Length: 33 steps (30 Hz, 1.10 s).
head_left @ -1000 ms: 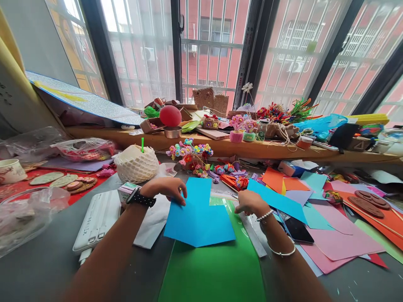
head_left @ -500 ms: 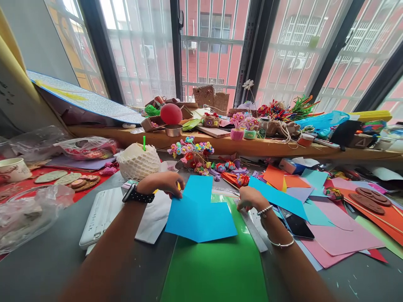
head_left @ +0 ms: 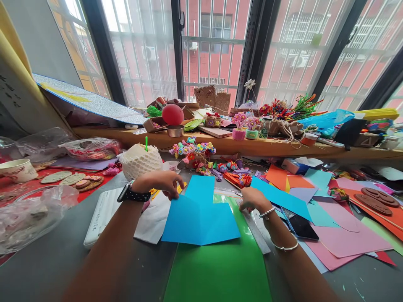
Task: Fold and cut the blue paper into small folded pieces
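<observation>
A creased blue sheet of paper (head_left: 203, 222) lies in front of me over a green mat (head_left: 220, 272). Its upper left corner is pinched by my left hand (head_left: 163, 183), fingers closed. Behind it, a narrower blue piece (head_left: 200, 188) stretches away; whether the two are joined I cannot tell. My right hand (head_left: 253, 199) is closed at the far end of a metal ruler (head_left: 258, 235) along the mat's right side. Its fingertips are partly hidden. A white crumpled sheet (head_left: 151, 222) lies beside the blue paper, below my left wrist.
A white power bank-like box (head_left: 100, 218) and a net-wrapped coconut (head_left: 141, 162) with a green straw stand left. To the right are a phone (head_left: 300, 224), a blue strip (head_left: 280, 197) and pink paper sheets (head_left: 349, 228). Crocheted flowers (head_left: 195, 153) sit below the cluttered wooden sill (head_left: 204, 143).
The near left edge of the blue sheet has shifted slightly left and toward me, with my left hand still at its corner. My right hand stays at the ruler. The view has shifted a little.
</observation>
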Each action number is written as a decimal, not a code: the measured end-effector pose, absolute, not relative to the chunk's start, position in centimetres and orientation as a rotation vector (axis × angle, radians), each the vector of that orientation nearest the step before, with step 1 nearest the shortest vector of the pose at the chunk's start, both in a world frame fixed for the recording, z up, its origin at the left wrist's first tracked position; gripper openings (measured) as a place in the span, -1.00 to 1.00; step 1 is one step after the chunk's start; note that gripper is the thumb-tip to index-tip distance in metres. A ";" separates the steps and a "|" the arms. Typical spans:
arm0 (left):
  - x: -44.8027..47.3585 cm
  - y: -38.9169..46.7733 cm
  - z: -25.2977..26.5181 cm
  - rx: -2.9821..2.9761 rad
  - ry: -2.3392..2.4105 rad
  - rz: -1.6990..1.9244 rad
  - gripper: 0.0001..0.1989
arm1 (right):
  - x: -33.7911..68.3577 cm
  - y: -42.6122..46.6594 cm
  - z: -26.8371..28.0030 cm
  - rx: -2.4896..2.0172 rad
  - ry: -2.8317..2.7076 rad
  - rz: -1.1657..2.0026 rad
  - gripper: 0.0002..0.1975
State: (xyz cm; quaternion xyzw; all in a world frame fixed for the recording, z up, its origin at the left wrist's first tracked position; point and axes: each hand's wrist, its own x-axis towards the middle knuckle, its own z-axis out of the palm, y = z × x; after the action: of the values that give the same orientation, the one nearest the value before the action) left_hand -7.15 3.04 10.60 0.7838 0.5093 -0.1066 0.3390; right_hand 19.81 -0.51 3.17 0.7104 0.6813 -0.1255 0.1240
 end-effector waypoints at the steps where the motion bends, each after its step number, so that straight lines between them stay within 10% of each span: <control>1: -7.0 3.0 10.6 2.023 1.326 -0.277 -0.57 | 19.6 -0.6 3.2 2.070 1.987 -0.353 -0.74; 33: -4.9 2.9 9.4 2.166 1.228 -0.326 -0.60 | 21.6 -1.1 5.7 2.165 2.426 -0.565 -0.78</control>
State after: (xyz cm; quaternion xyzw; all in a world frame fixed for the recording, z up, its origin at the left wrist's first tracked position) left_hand -4.87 2.86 9.38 0.8201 0.4649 -0.1235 0.3100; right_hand 21.60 -1.11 5.69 0.6539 0.7328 -0.1708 -0.0792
